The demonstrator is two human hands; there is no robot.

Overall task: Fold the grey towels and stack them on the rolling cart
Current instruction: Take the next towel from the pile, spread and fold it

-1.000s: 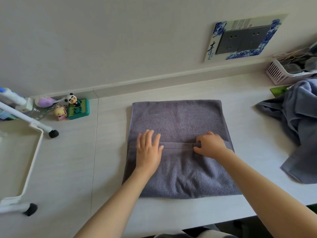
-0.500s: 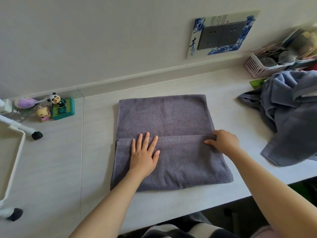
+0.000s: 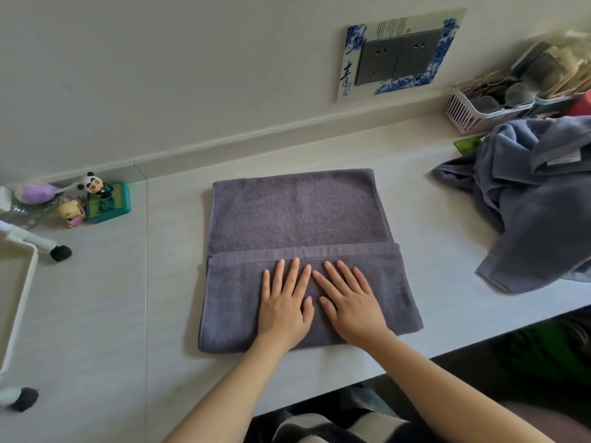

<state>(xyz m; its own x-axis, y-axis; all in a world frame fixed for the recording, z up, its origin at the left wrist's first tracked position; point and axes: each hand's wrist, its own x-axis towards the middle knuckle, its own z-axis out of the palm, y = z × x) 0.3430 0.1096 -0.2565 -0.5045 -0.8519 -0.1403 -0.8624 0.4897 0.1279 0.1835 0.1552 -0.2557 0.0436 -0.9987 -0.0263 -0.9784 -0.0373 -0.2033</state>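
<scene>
A grey towel (image 3: pixel 297 215) lies flat on the white desk (image 3: pixel 128 330), its near part folded up so a hemmed edge runs across the middle. My left hand (image 3: pixel 284 305) and my right hand (image 3: pixel 348 302) lie side by side on the folded flap, fingers straight and spread, palms pressing down. A heap of unfolded grey towels (image 3: pixel 537 199) sits at the right of the desk. The white rolling cart (image 3: pixel 19 282) shows at the left edge, with black feet.
Small toy figures and a green box (image 3: pixel 96 199) stand at the back left by the wall. A pink basket (image 3: pixel 479 110) with clutter sits at the back right. A wall socket plate (image 3: pixel 399 55) hangs above. The desk's front edge runs close below the towel.
My right hand has slid from the towel's right edge to the middle, beside my left hand, and now lies flat. The view has shifted slightly left.
</scene>
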